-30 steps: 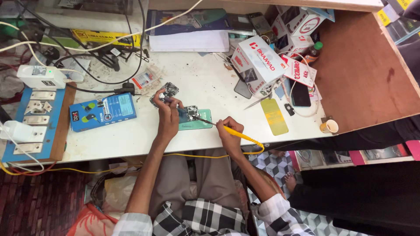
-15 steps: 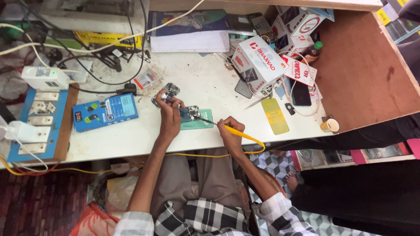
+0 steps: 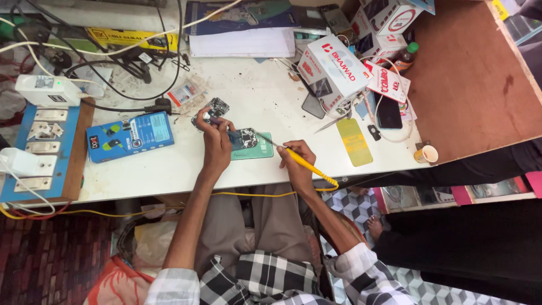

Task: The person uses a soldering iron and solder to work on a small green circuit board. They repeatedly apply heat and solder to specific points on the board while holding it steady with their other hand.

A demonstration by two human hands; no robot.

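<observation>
while right fingers (image 3: 293, 161) grip a soldering iron (image 3: 302, 161), left fingers (image 3: 217, 138) pinch tweezers (blue box (image 3: 129, 135) nearby).

Circuit board (image 3: 244, 137) detail too small; left hand (image 3: 217, 142) hides edge.

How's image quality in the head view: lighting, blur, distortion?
Head view: even, soft light, no harsh glare on the white table; only faint shadows under the left hand and right hand. Centre is sharp, the circuit board readable; wide-angle bending shows at the edges. The floor lower right is dark.
</observation>
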